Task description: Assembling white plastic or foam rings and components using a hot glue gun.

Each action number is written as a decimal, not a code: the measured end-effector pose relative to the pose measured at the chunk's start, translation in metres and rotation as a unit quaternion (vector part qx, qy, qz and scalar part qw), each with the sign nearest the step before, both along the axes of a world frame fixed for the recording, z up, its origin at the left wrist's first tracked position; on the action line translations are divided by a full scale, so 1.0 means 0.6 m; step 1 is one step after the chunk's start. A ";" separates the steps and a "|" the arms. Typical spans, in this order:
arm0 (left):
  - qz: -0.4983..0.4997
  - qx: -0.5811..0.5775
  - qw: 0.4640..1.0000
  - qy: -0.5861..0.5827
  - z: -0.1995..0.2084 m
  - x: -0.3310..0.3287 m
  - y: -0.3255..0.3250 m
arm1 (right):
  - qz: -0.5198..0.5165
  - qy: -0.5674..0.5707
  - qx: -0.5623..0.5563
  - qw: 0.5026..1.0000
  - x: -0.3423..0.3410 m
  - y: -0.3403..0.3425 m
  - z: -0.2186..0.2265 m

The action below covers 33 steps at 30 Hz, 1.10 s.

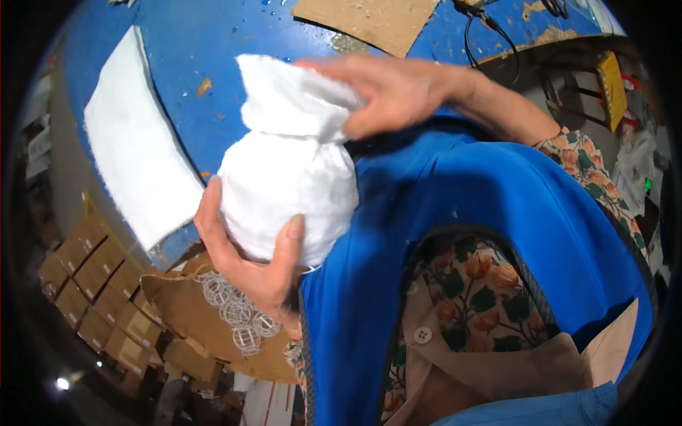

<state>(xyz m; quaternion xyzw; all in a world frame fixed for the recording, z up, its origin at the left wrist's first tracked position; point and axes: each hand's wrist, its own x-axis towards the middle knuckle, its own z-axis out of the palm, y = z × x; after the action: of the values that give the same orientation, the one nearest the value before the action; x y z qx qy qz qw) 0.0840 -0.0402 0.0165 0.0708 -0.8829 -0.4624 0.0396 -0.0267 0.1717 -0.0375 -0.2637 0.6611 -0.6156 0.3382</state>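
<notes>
A round white cloth bundle [288, 192] is in front of me at the table's edge, its body full and ball-shaped. Above a pinched-in neck, the loose cloth flares upward. My left hand [256, 266] cups the bundle from below, thumb on the near side and fingers round the left side. At the gathered top, my right hand [394, 89] grips the cloth from the right, thumb at the neck; it is slightly blurred and its fingertips are partly hidden. A bit of thin pale rim shows under the bundle by my left thumb. What fills the cloth is hidden.
A thick white fabric sheet [138, 142] lies on the blue table [192, 42] to the left. Brown cardboard [369, 21] and black cables [490, 28] are at the back. Several wire ball frames [238, 305] rest on cardboard below left, near stacked cartons [92, 284]. A yellow-and-red stool [609, 89] stands right.
</notes>
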 end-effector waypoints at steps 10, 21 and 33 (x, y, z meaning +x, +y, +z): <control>0.037 0.032 0.998 -0.026 -0.002 0.001 -0.004 | -0.050 0.026 -0.072 0.996 0.017 -0.019 -0.018; 0.035 0.039 0.998 -0.017 -0.004 0.003 -0.008 | -0.106 0.104 -0.116 0.982 0.020 -0.028 -0.014; -0.181 -0.321 0.900 0.233 -0.014 -0.049 -0.006 | -0.081 -0.071 -0.142 0.984 0.003 0.004 -0.040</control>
<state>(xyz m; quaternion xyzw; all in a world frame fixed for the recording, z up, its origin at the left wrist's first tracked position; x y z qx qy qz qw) 0.0543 -0.0438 0.0078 -0.2165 -0.9466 -0.1565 0.1802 -0.0251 0.1738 -0.0616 -0.2101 0.5600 -0.7461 0.2926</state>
